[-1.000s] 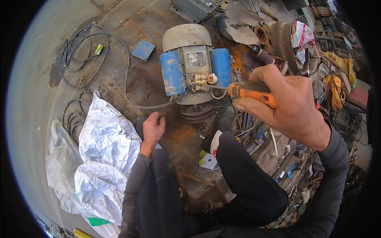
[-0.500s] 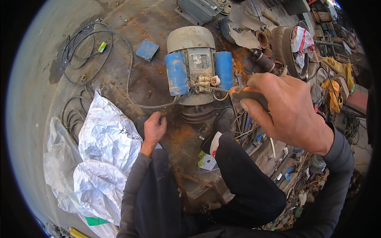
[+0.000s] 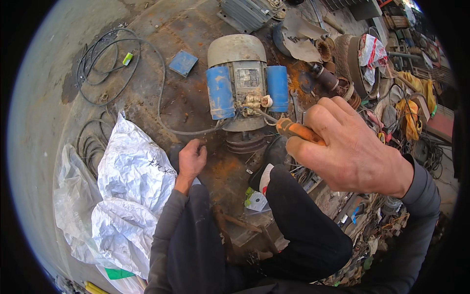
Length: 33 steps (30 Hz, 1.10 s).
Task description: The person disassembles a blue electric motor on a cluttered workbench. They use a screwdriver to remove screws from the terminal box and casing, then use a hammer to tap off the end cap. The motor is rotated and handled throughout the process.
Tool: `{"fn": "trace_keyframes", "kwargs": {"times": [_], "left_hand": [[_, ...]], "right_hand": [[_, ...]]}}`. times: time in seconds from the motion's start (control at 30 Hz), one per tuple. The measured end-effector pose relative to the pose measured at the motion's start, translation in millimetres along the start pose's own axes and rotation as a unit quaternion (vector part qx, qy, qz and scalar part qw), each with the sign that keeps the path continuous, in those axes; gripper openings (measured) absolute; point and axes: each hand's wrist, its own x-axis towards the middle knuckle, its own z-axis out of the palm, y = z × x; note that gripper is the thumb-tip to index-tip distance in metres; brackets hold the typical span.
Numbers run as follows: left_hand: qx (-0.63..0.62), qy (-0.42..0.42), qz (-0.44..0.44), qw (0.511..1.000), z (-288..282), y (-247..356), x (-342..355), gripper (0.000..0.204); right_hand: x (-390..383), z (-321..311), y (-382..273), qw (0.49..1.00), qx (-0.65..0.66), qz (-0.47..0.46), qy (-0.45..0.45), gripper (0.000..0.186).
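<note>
Orange-handled, the screwdriver [image 3: 297, 131] sits gripped in the right hand [image 3: 348, 147], shaft slanting forward-left toward the terminals [image 3: 252, 102] of the motor [image 3: 238, 51], which lie nearer this hand. The motor's long axis points straight ahead on the floor [image 3: 142, 93]; the left hand [image 3: 192, 159] curls loosely, seemingly empty.

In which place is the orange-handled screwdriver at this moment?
In the head view, the orange-handled screwdriver is right of centre, gripped in the right hand, its shaft pointing up-left toward the terminals of the electric motor.
</note>
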Motion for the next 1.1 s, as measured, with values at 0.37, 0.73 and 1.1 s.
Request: {"fn": "trace_keyframes", "kwargs": {"times": [0.37, 0.73, 1.1], "left_hand": [[0.005, 0.001, 0.001, 1.0, -0.1, -1.1, -0.1, 0.011], [0.014, 0.0, 0.007, 1.0, -1.9, 1.6, 0.5, 0.011], [-0.002, 0.003, 0.012, 1.0, -0.9, 2.0, 0.3, 0.011]], "right_hand": [[-3.7, -4.5, -2.6, 0.996, 0.024, 0.083, -0.016, 0.036], [1.3, 0.1, -9.7, 0.997, -0.021, 0.073, 0.017, 0.029], [-3.6, -0.6, -4.0, 0.994, -0.012, 0.111, 0.006, 0.027]]}}
